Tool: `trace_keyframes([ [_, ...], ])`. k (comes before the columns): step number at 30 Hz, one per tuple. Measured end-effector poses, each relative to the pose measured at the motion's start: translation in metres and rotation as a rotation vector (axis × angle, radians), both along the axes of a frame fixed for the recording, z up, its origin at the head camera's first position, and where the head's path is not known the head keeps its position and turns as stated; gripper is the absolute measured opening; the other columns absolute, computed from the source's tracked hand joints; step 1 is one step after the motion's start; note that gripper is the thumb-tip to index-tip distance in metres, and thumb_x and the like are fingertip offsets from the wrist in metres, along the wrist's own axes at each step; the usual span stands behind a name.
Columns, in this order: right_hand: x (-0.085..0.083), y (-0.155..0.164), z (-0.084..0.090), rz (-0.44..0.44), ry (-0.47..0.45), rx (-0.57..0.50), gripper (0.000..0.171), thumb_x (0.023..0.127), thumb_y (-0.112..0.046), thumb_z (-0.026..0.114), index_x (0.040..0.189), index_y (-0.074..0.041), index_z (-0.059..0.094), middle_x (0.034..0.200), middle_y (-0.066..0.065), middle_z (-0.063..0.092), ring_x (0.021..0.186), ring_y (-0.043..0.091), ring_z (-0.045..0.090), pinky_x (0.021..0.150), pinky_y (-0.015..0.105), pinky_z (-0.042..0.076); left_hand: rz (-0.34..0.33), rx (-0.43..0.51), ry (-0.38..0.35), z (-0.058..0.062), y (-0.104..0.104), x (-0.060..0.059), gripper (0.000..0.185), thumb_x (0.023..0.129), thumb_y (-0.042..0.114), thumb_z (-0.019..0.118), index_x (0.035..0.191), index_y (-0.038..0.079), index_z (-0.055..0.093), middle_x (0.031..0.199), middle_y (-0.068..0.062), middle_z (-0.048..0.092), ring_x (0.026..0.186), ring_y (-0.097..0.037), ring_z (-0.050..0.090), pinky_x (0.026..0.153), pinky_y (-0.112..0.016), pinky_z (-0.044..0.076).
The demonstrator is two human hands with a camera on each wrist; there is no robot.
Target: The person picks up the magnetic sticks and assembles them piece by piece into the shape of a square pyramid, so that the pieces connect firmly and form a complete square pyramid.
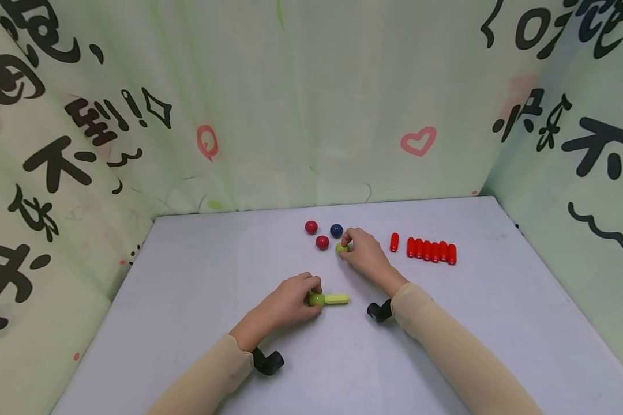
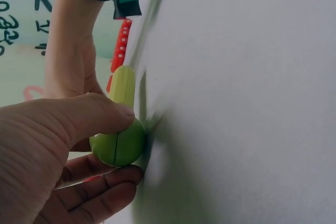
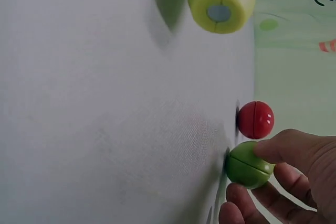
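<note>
My left hand (image 1: 291, 298) pinches a green ball (image 2: 118, 145) between thumb and fingers, low over the white table. A ribbed yellow-green rod (image 1: 337, 299) lies end-on against that ball, pointing right; whether the two are joined I cannot tell. Farther back, my right hand (image 1: 367, 256) pinches a second green ball (image 3: 249, 165), with the thumb on one side and fingers on the other. Just beyond that hand is a dark blue ball (image 1: 336, 230). Two red balls, one farther back (image 1: 311, 227) and one nearer (image 1: 322, 242), rest to its left.
Right of my right hand lies a single red rod (image 1: 394, 242). Beside it several red rods (image 1: 431, 251) lie side by side in a row. Light green curtains (image 1: 311, 104) with dark writing rise along the back and both sides of the table (image 1: 187, 271).
</note>
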State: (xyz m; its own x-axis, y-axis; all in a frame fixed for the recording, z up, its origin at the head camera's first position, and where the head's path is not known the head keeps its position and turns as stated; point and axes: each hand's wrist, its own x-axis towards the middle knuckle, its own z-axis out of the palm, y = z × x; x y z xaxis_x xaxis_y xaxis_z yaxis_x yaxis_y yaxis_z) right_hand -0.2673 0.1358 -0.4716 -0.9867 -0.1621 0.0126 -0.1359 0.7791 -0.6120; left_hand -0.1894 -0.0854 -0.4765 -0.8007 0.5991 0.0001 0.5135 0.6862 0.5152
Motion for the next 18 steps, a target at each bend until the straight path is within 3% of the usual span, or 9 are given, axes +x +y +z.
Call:
trace_keyframes([
  [6,0.008,0.007,0.002,0.028,-0.013,0.041,0.031,0.091,-0.013,0.075,0.120,-0.006,0.068,0.114,0.014,0.064,0.099,0.028,0.061,0.091,0.043,0.055,0.006,-0.003,-0.007,0.001,-0.002,-0.001,0.021,0.089,0.020,0.080,0.102,0.015,0.065,0.094,0.004,0.060,0.079,-0.009,0.054,0.070,-0.021,0.048],
  [18,0.034,0.023,0.008,0.072,-0.115,0.054,0.032,0.087,-0.011,0.079,0.116,-0.008,0.065,0.109,0.011,0.066,0.092,0.023,0.059,0.082,0.037,0.057,0.031,0.002,-0.027,0.000,-0.003,-0.002,0.021,0.090,0.021,0.081,0.103,0.015,0.065,0.096,0.004,0.062,0.080,-0.010,0.055,0.071,-0.021,0.049],
])
